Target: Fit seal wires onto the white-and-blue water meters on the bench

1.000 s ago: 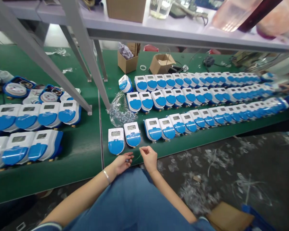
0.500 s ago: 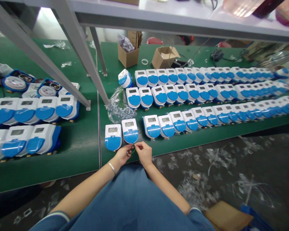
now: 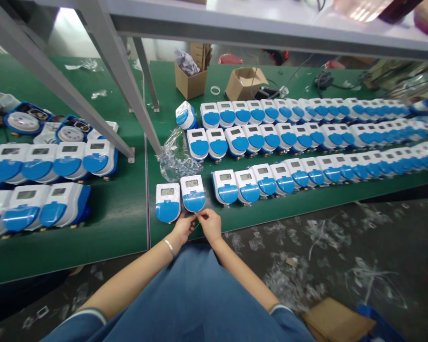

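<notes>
At the green bench point(image 3: 119, 213), left hand point(image 3: 182, 228) and right hand point(image 3: 210, 224) pinch a thin strand point(image 3: 197, 226)

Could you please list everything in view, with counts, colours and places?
Benchtop: two sections, green, full width
Front meters: two, white and blue, benchtop's near side
Other meters: many, white and blue, rows left and right
Round-faced units: at least two, blue and white, far left
Plastic bag: one, clear, behind front meters
Cardboard boxes: two, brown, benchtop's far side
Ring: one, white, between boxes
Shelf: one, pale, overhead
Plastic scraps: many, clear, mostly floor
Cardboard piece: one, brown, lower right
Thin strand: one, greenish, below front meters
Left hand: one, bare, at strand
Right hand: one, bare, at strand
</notes>
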Demonstrator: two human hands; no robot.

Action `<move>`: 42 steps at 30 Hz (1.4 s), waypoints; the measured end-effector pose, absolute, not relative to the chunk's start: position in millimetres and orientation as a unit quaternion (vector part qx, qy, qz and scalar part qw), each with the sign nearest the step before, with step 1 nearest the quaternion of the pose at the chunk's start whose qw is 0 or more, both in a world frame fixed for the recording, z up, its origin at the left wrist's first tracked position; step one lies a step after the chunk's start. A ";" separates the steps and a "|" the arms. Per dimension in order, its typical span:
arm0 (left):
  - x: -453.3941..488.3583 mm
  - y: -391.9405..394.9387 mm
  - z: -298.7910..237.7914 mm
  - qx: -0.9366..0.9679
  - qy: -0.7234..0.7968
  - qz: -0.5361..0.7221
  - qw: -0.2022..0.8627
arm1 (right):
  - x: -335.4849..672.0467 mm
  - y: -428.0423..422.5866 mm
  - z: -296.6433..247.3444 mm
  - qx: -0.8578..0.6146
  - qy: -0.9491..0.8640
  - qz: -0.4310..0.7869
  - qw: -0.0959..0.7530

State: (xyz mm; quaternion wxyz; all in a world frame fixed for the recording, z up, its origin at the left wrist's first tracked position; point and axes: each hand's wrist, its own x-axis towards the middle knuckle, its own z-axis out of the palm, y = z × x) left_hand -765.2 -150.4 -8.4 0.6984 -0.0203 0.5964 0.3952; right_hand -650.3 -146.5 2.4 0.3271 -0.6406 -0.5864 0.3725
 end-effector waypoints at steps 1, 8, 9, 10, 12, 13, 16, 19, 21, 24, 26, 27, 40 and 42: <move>-763.4 -150.5 -9.7 -0.013 0.605 0.397 0.690 | -651.1 -144.8 0.4 -0.645 -0.583 0.372 0.324; -763.1 -154.2 -24.0 0.092 0.674 0.371 0.632 | -655.1 -143.2 -13.8 -0.650 -0.545 0.414 0.332; -764.0 -155.0 -25.2 0.108 0.681 0.369 0.624 | -655.7 -144.0 -15.6 -0.654 -0.536 0.419 0.331; -764.7 -155.8 -25.9 0.121 0.687 0.364 0.617 | -656.3 -144.8 -17.3 -0.659 -0.527 0.425 0.329; -764.9 -157.2 -25.7 0.139 0.695 0.360 0.606 | -657.3 -145.9 -20.2 -0.668 -0.512 0.432 0.325; -764.3 -157.6 -25.0 0.145 0.696 0.364 0.601 | -657.8 -146.1 -21.3 -0.671 -0.508 0.433 0.323; -760.2 -157.5 -22.0 0.148 0.686 0.395 0.593 | -658.0 -145.4 -22.2 -0.677 -0.515 0.420 0.316; -755.3 -155.7 -20.7 0.137 0.684 0.397 0.597 | -656.6 -143.6 -19.3 -0.684 -0.528 0.401 0.306; -753.3 -154.8 -21.1 0.130 0.693 0.384 0.597 | -655.1 -142.5 -16.8 -0.689 -0.527 0.396 0.300; -752.7 -156.6 -21.5 0.126 0.702 0.367 0.597 | -654.2 -141.1 -15.7 -0.697 -0.518 0.404 0.288; -753.2 -160.9 -19.8 0.123 0.694 0.348 0.618 | -655.4 -139.9 -18.2 -0.700 -0.497 0.431 0.279; -753.6 -163.9 -18.0 0.122 0.687 0.336 0.633 | -656.5 -139.0 -20.2 -0.698 -0.479 0.456 0.275; -775.7 -178.5 12.5 -0.023 0.579 0.410 0.705 | -572.9 -172.7 -18.7 -0.652 -0.245 0.696 0.176; -776.8 -177.8 13.6 -0.027 0.572 0.411 0.709 | -566.2 -181.1 -8.1 -0.613 -0.160 0.750 0.191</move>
